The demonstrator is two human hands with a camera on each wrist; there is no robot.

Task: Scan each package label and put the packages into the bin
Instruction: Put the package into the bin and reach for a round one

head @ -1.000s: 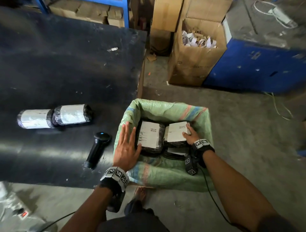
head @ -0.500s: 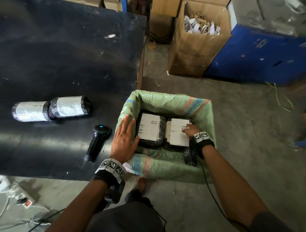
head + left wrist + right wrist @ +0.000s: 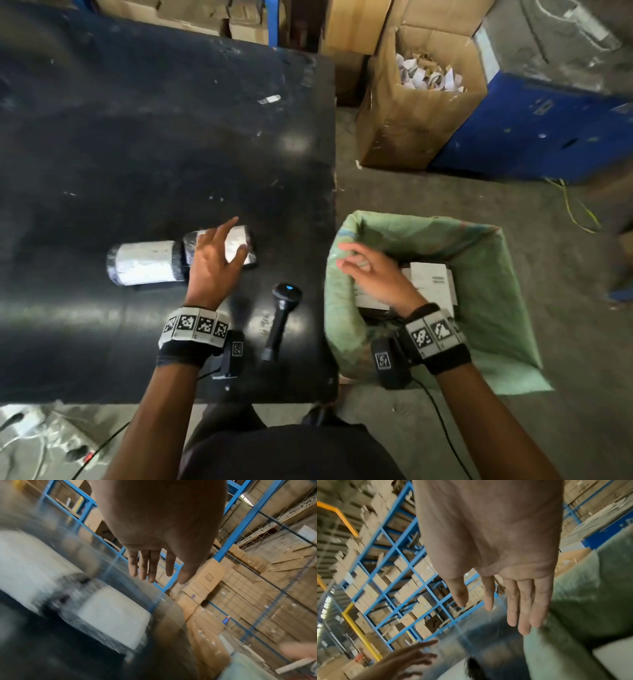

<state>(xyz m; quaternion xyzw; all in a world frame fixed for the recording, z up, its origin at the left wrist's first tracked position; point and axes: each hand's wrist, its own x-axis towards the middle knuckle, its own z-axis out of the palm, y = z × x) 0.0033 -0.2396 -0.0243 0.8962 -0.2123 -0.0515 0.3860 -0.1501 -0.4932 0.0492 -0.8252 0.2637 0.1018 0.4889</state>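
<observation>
Package (image 3: 236, 248) on desk (image 3: 137, 154) next: left hand (image 3: 214, 265) above it, fingers (image 3: 150, 568) spread, empty; right hand (image 3: 373, 277) slack over bin (image 3: 493, 274). Needs gripping, then scanner (image 3: 282, 317).

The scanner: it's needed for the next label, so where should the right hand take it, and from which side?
Judging by its pose, grip the scanner by its slim handle, the end nearest the person, coming from above and the right. It lies flat on the table, head pointing away, and the right hand is open beside it.
</observation>
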